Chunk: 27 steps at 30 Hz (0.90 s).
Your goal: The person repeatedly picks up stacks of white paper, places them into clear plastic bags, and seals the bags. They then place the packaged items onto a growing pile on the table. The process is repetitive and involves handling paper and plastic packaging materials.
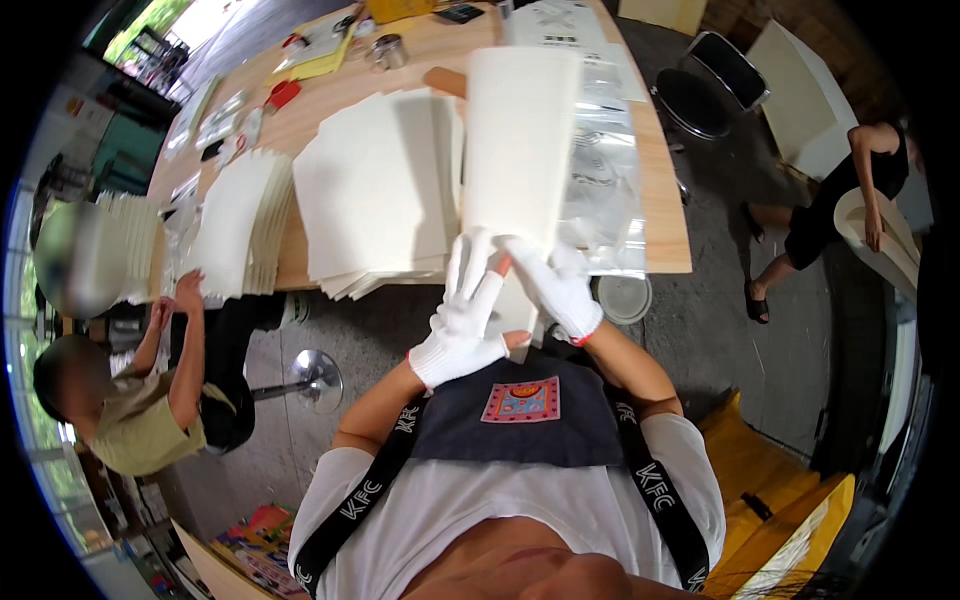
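A long white sheet [520,140] of paper or thin card, slightly curved, extends away from me over the table. Both my hands, in white knit gloves with some bare fingertips, are at its near end. My left hand [460,315] is open, its fingers stretched against the sheet's left side and its thumb pointing right. My right hand [563,290] is closed on the sheet's near right edge, its index finger reaching left across it. Part of its grip is hidden. A narrow white flap shows between the hands. Left of them lies a fanned stack of white sheets [370,190].
The wooden table [660,220] carries another white stack [240,225], clear plastic bags [605,190], a metal cup [388,52] and a red tape dispenser [283,95]. A co-worker [150,400] sits at left; another person [850,200] is at right near a black chair [705,90].
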Each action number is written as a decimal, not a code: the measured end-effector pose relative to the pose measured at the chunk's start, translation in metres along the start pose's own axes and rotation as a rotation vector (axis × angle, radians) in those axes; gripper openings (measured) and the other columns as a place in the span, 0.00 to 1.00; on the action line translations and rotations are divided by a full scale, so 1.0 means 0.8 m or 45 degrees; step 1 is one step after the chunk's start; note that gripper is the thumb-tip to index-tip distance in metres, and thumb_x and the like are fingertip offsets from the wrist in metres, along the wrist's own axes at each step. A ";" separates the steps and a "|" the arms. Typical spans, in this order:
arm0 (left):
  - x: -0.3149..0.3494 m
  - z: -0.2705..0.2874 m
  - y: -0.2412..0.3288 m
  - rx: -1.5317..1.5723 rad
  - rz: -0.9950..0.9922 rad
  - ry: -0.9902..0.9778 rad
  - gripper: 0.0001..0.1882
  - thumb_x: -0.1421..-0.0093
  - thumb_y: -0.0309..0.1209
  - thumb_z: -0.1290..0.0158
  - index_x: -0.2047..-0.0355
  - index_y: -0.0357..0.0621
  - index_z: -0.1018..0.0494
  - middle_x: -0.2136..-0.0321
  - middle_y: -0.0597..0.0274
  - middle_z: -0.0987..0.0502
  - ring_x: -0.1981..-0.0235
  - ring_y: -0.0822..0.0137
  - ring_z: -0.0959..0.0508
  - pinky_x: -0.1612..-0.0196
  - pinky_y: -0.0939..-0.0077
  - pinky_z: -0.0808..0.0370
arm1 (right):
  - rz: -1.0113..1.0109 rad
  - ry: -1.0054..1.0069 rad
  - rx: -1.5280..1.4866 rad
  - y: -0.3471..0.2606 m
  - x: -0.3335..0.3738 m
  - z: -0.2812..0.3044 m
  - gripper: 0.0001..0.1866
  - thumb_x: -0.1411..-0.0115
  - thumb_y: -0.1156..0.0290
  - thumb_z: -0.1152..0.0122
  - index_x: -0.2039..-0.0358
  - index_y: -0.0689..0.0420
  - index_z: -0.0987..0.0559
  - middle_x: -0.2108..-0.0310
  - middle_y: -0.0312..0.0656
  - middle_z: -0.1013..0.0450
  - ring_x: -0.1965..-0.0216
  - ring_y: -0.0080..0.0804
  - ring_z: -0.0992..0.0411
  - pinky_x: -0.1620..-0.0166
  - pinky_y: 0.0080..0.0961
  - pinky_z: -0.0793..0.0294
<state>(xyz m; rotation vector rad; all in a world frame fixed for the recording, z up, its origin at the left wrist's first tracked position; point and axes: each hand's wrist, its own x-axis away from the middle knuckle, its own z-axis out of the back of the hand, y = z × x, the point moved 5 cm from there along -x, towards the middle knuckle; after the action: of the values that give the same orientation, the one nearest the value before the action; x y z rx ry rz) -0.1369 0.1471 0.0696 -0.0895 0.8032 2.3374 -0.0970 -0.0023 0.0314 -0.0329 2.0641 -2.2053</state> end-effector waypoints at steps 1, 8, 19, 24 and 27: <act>-0.022 -0.001 0.005 0.045 -0.150 0.023 0.44 0.42 0.47 0.41 0.35 0.34 0.46 0.32 0.37 0.51 0.31 0.39 0.50 0.32 0.56 0.47 | 0.111 0.234 0.039 -0.013 0.013 0.030 0.14 0.37 0.65 0.40 0.55 0.59 0.18 0.61 0.43 0.20 0.62 0.29 0.22 0.57 0.24 0.24; -0.167 -0.087 0.003 0.089 0.209 0.330 0.28 0.42 0.25 0.46 0.40 0.40 0.36 0.50 0.49 0.28 0.51 0.54 0.26 0.44 0.62 0.30 | -0.071 0.649 0.562 -0.070 0.132 0.195 0.20 0.46 0.65 0.31 0.55 0.62 0.21 0.54 0.47 0.23 0.60 0.36 0.22 0.55 0.29 0.24; -0.318 -0.129 -0.025 1.587 0.048 -0.566 0.24 0.36 0.26 0.50 0.40 0.38 0.34 0.51 0.62 0.22 0.60 0.78 0.24 0.62 0.88 0.28 | -0.106 0.378 1.420 0.021 0.191 0.206 0.11 0.42 0.64 0.39 0.63 0.57 0.24 0.51 0.52 0.27 0.59 0.49 0.24 0.61 0.40 0.22; -0.212 -0.124 0.050 0.514 -0.180 -0.668 0.19 0.38 0.26 0.51 0.47 0.50 0.26 0.64 0.65 0.18 0.72 0.79 0.24 0.71 0.81 0.27 | -0.468 -0.025 1.552 0.044 0.134 0.211 0.09 0.42 0.66 0.44 0.64 0.57 0.23 0.61 0.55 0.25 0.61 0.52 0.24 0.61 0.43 0.24; -0.126 -0.122 0.059 0.532 -0.258 -0.237 0.16 0.38 0.25 0.52 0.52 0.55 0.22 0.75 0.62 0.21 0.76 0.71 0.21 0.73 0.76 0.27 | -0.543 0.093 0.334 0.076 0.124 0.239 0.13 0.38 0.64 0.41 0.62 0.61 0.21 0.67 0.42 0.23 0.67 0.32 0.23 0.63 0.30 0.24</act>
<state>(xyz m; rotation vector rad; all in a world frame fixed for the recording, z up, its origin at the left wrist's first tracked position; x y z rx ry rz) -0.1000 0.0065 0.0421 0.2138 1.1116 1.9151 -0.1724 -0.2060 -0.0224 -0.4088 1.9247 -2.7469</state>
